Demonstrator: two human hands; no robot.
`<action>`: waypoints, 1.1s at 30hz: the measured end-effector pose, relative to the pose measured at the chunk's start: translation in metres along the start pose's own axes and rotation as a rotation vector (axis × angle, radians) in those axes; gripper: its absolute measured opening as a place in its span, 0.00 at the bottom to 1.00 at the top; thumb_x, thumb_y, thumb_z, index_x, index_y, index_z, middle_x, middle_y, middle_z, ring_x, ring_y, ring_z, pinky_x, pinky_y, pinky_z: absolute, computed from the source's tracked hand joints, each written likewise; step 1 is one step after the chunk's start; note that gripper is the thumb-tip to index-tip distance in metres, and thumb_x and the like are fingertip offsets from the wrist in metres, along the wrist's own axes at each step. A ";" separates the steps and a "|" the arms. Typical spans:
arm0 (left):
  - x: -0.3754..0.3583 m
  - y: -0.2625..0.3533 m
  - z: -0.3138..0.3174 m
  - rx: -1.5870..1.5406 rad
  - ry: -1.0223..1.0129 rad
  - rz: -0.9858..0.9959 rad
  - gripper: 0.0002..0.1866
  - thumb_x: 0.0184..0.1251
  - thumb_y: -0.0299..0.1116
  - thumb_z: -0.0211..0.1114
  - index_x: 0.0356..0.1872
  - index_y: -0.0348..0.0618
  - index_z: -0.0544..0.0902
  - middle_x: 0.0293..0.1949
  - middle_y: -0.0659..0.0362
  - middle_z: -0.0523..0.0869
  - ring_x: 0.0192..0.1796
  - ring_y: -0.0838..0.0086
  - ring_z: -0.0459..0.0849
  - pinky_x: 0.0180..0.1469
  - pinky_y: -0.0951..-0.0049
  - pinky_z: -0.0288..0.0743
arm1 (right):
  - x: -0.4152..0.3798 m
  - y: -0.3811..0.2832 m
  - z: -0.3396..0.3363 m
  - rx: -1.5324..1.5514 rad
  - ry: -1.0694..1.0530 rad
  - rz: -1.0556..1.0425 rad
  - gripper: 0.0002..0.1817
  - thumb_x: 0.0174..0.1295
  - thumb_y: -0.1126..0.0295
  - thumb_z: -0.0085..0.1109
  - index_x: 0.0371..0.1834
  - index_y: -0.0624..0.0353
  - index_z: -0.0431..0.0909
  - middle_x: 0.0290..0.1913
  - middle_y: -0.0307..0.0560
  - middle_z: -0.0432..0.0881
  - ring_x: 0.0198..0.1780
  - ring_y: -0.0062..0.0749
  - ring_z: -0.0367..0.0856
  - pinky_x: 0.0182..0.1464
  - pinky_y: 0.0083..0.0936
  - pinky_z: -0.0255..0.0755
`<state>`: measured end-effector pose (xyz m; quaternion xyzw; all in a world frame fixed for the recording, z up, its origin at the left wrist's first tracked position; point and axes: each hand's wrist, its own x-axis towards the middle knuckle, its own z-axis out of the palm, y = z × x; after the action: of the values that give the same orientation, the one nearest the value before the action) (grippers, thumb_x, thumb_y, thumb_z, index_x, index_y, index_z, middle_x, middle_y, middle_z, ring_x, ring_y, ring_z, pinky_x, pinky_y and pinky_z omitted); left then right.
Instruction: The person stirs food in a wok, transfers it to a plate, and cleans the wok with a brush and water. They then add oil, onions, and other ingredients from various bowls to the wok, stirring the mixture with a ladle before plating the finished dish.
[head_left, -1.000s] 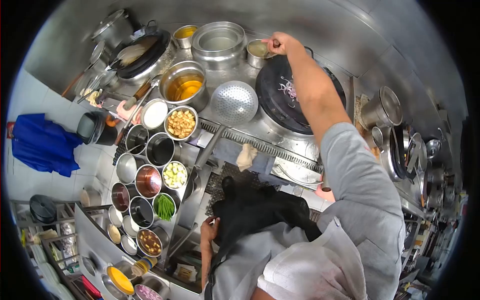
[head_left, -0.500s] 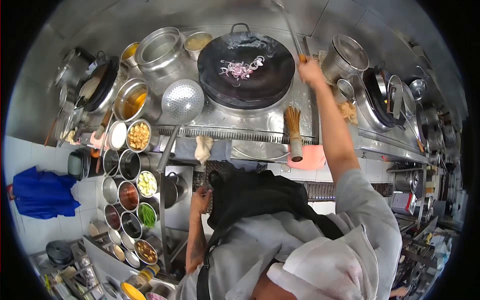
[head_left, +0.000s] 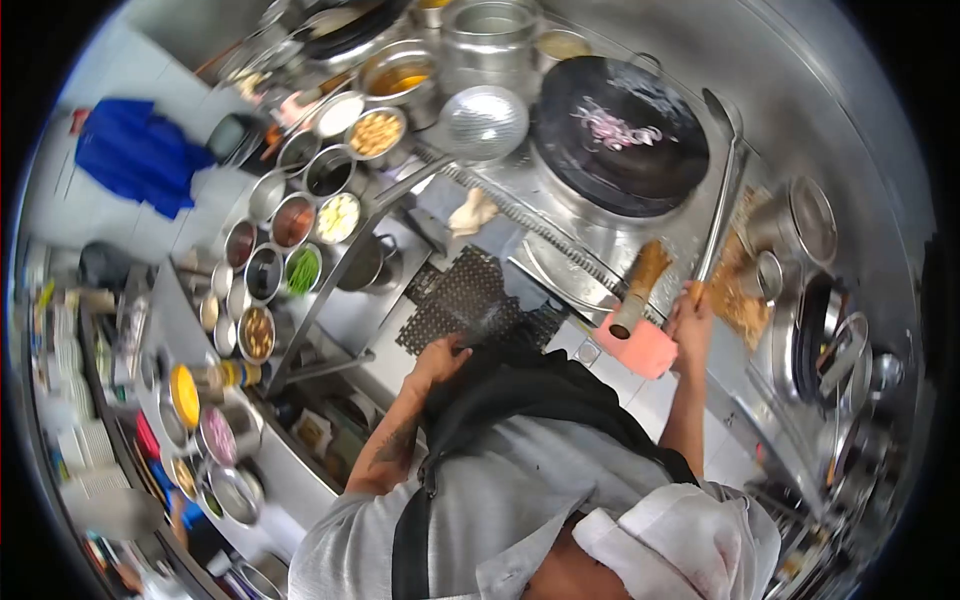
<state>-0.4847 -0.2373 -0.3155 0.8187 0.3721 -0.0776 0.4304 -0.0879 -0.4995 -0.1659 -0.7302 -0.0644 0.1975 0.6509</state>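
My right hand (head_left: 690,325) is closed round the wooden end of a long-handled wok ladle (head_left: 716,225), whose head points away, right of the black wok (head_left: 620,175). Sliced red onion (head_left: 612,126) lies in the wok. Beside that hand are a pink cloth (head_left: 645,352) and a bamboo wok brush (head_left: 642,285) on the stove's front edge. My left hand (head_left: 438,362) is low by the black apron, its fingers curled inward; whatever they may hold is hidden.
Left of the wok, a perforated skimmer (head_left: 485,122) rests with its handle towards me. Farther left stand several metal pots of ingredients, including green vegetables (head_left: 302,270) and fried pieces (head_left: 377,132). A lidded pot (head_left: 795,222) stands at the right. A beige cloth (head_left: 472,212) hangs at the stove edge.
My right hand has come back towards my body with the ladle, and its head is now beside the wok. The view has turned left; my left hand stays low by the apron.
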 end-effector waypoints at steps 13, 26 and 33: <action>-0.270 -0.064 0.063 -0.563 0.915 -0.520 0.16 0.68 0.40 0.64 0.50 0.40 0.83 0.43 0.49 0.88 0.44 0.60 0.88 0.48 0.64 0.80 | 0.142 -0.051 0.079 -0.523 -0.460 0.091 0.08 0.69 0.60 0.58 0.36 0.50 0.76 0.19 0.29 0.65 0.16 0.14 0.59 0.15 0.16 0.54; -0.621 -0.214 0.133 -1.680 2.801 -0.307 0.13 0.75 0.39 0.57 0.40 0.38 0.76 0.33 0.54 0.83 0.32 0.69 0.84 0.30 0.72 0.78 | 0.149 -0.028 0.070 -0.152 -0.632 0.105 0.10 0.72 0.67 0.51 0.31 0.54 0.74 0.22 0.33 0.70 0.23 0.17 0.69 0.26 0.14 0.67; -0.635 -0.250 0.181 -1.589 2.343 0.010 0.16 0.76 0.42 0.55 0.50 0.41 0.81 0.41 0.57 0.86 0.37 0.71 0.85 0.44 0.77 0.80 | 0.077 -0.054 0.062 -1.276 -0.309 -0.699 0.16 0.68 0.54 0.55 0.29 0.54 0.78 0.26 0.43 0.78 0.31 0.32 0.78 0.35 0.33 0.74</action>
<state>-1.0701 -0.6316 -0.3050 -0.0474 0.4496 0.8652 0.2167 -0.0320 -0.4075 -0.1335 -0.8672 -0.4859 0.0035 0.1089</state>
